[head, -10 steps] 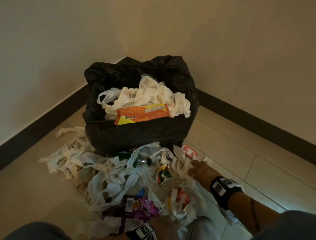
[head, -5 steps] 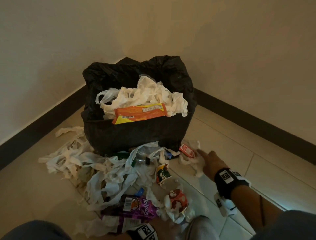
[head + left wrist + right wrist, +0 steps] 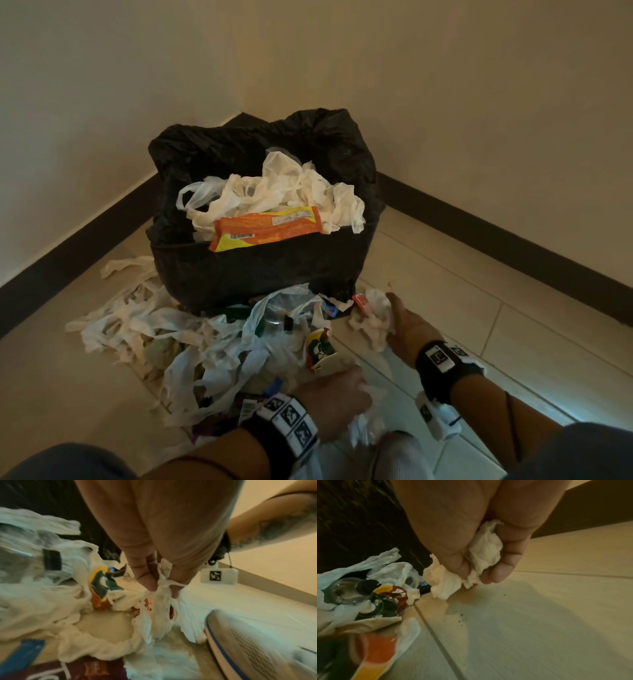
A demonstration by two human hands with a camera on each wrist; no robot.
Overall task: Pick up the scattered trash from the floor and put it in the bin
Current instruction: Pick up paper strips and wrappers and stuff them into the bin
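A bin lined with a black bag [image 3: 260, 274] stands in the corner, heaped with white paper and an orange wrapper [image 3: 267, 228]. Scattered trash [image 3: 191, 342] covers the floor in front of it. My right hand [image 3: 399, 320] [image 3: 481, 572] grips a crumpled white tissue wad [image 3: 373, 320] [image 3: 484, 553] low by the bin's right front corner. My left hand [image 3: 342, 387] [image 3: 163, 588] pinches a bunch of white paper strips [image 3: 161, 609] [image 3: 366, 421] near the floor, close to my knee.
Snack wrappers [image 3: 320, 347] and a clear plastic bottle [image 3: 277, 318] [image 3: 347, 589] lie among the paper strips. A purple packet [image 3: 89, 669] lies close to me. Dark skirting [image 3: 507, 236] runs along both walls. Bare tile floor [image 3: 479, 308] extends to the right.
My right hand has closed around the tissue wad and drawn it toward the bin's corner. My left hand moved up into view and gathered paper strips. The head view shifted slightly.
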